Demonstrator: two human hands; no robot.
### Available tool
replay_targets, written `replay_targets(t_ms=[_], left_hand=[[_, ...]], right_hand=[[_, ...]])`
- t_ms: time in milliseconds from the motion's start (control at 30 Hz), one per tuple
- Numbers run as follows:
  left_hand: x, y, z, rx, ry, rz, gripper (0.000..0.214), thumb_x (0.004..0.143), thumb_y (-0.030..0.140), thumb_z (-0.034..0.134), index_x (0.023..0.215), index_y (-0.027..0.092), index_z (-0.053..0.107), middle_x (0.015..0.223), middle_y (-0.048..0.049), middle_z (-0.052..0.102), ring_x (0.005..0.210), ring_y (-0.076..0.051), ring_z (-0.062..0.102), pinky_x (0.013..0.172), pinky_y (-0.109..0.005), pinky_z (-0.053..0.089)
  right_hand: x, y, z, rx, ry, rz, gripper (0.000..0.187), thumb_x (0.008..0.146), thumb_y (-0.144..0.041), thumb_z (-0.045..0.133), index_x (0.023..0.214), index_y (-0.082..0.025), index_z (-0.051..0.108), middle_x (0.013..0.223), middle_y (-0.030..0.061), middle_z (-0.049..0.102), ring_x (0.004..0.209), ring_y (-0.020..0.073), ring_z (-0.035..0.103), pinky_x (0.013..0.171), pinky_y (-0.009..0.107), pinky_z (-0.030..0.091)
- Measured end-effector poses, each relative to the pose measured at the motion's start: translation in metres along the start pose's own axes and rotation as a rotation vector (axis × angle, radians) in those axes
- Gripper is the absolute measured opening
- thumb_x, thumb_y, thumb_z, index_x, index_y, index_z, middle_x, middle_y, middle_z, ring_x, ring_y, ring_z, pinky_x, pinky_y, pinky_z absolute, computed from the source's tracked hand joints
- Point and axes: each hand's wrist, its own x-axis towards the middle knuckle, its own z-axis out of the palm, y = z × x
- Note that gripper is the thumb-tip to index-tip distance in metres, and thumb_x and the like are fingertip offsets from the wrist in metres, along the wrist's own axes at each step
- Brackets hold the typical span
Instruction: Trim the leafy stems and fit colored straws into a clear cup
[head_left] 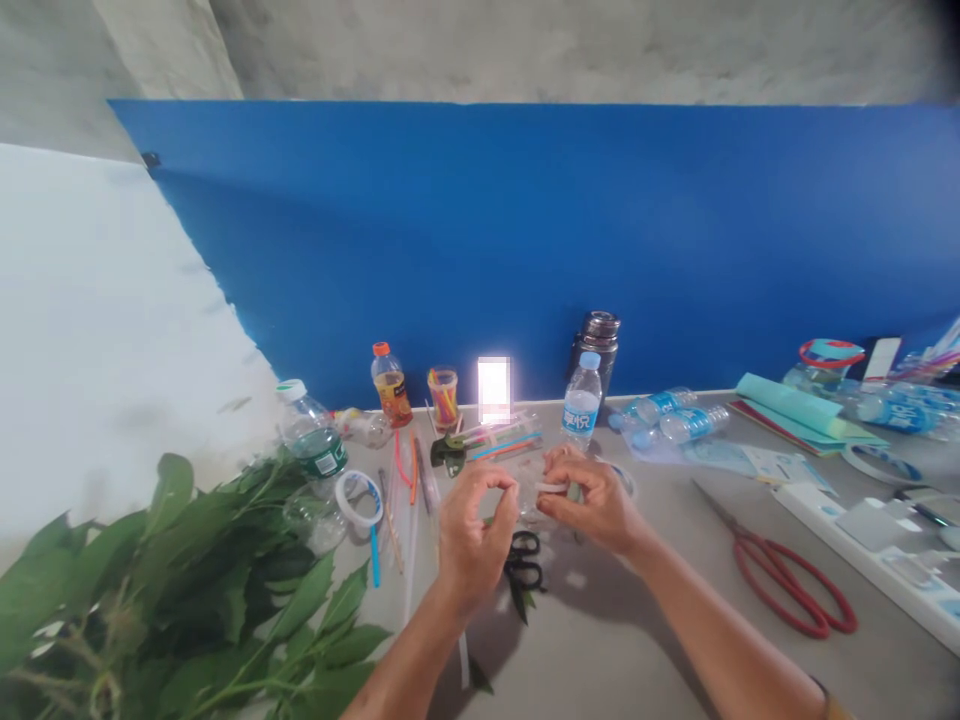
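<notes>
My left hand (480,515) is closed in a pinch, thumb against index finger; whatever lies between the tips is too small to make out. To its right my right hand (592,495) is closed, with its fingertips on a small white band-like piece (552,488). The two hands are apart, a short gap between their fingertips. Clear plastic (529,500) shows behind and between them, its shape partly hidden. Just below the hands lies a pair of black-handled scissors (525,562), with a green leaf at its lower end.
Leafy branches (225,570) cover the left side. A tape roll (358,498), straws (412,468) and an orange-capped bottle (391,385) stand or lie beyond. A water bottle (581,405) stands before a dark thermos (602,340). Red-handled scissors (787,580) and a white power strip (885,560) lie right.
</notes>
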Motion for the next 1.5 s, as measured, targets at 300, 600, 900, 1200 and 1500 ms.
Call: replay_targets(t_ms=[300,600,900,1200,1500], left_hand=[[-0.005,-0.003,0.005,0.010,0.032,-0.027,0.012,0.092,0.023,0.061,0.082,0.022,0.067,0.084,-0.0027,0.072,0.083,-0.018,0.068,0.080,-0.029,0.052],[-0.005,-0.003,0.006,-0.002,0.102,-0.044,0.012,0.091,0.021,0.064,0.080,0.020,0.068,0.083,-0.0009,0.071,0.079,-0.016,0.067,0.075,-0.026,0.053],[-0.009,-0.009,0.012,0.090,0.116,0.144,0.008,0.094,0.014,0.066,0.092,0.020,0.071,0.092,-0.0023,0.072,0.086,-0.016,0.069,0.080,-0.026,0.055],[-0.011,-0.011,0.010,0.108,0.019,0.303,0.021,0.095,0.010,0.059,0.106,0.021,0.074,0.101,-0.0055,0.072,0.096,-0.017,0.069,0.088,-0.029,0.055],[-0.006,-0.008,0.008,-0.232,0.003,-0.427,0.024,0.092,0.037,0.065,0.106,0.019,0.074,0.105,-0.0085,0.076,0.094,-0.021,0.071,0.084,-0.032,0.055]], right_hand=[[0.000,0.001,0.007,-0.079,0.012,-0.121,0.018,0.086,-0.026,0.074,0.072,-0.024,0.063,0.074,0.0024,0.057,0.082,0.0218,0.056,0.071,0.036,0.048],[0.000,0.000,0.013,-0.104,0.024,-0.185,0.021,0.088,-0.027,0.075,0.072,-0.025,0.061,0.071,0.0025,0.057,0.079,0.0233,0.054,0.068,0.038,0.048],[-0.001,-0.001,0.020,-0.144,0.048,-0.200,0.028,0.094,-0.036,0.070,0.071,-0.026,0.059,0.069,0.0018,0.056,0.077,0.0224,0.052,0.069,0.038,0.045],[0.000,0.004,0.014,-0.031,0.092,-0.077,0.024,0.091,-0.042,0.075,0.076,-0.024,0.068,0.075,0.0030,0.059,0.082,0.0225,0.055,0.073,0.035,0.047],[-0.001,-0.002,0.011,0.126,-0.010,-0.015,0.025,0.088,-0.045,0.079,0.079,-0.022,0.074,0.081,0.0030,0.063,0.087,0.0221,0.058,0.081,0.037,0.048]])
